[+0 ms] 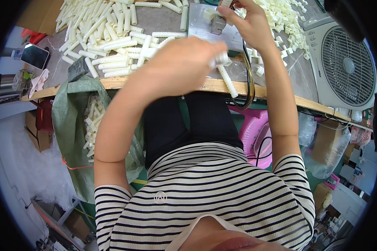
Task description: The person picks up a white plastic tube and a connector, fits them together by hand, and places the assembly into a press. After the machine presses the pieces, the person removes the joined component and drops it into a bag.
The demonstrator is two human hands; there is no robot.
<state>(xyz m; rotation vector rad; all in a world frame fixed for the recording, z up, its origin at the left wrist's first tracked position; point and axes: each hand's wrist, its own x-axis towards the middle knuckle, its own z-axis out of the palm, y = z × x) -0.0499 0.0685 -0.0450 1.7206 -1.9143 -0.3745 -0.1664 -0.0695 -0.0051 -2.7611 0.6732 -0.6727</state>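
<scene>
My left hand (186, 62) is in front of me above the table's front edge, smeared by motion. It is closed on a ribbed white plastic tube (227, 81), which slants down past the wooden edge with a white piece (219, 59) around its upper end. Further off, my right hand (249, 21) pinches another ribbed tube (227, 3) at the top of the picture. Just below those fingers stands a small grey metal block (218, 25) on a metal plate (199, 23). A pale cube-shaped piece (210, 14) sits beside the block.
Loose ribbed tubes (113, 27) are heaped left, small white cubes (280, 21) right. A grey box fan (343, 62) stands at the right. Dark hoses (250, 79) loop over the edge. A green sack (71, 125) of tubes hangs left; a pink plastic stool (255, 129) is under the table.
</scene>
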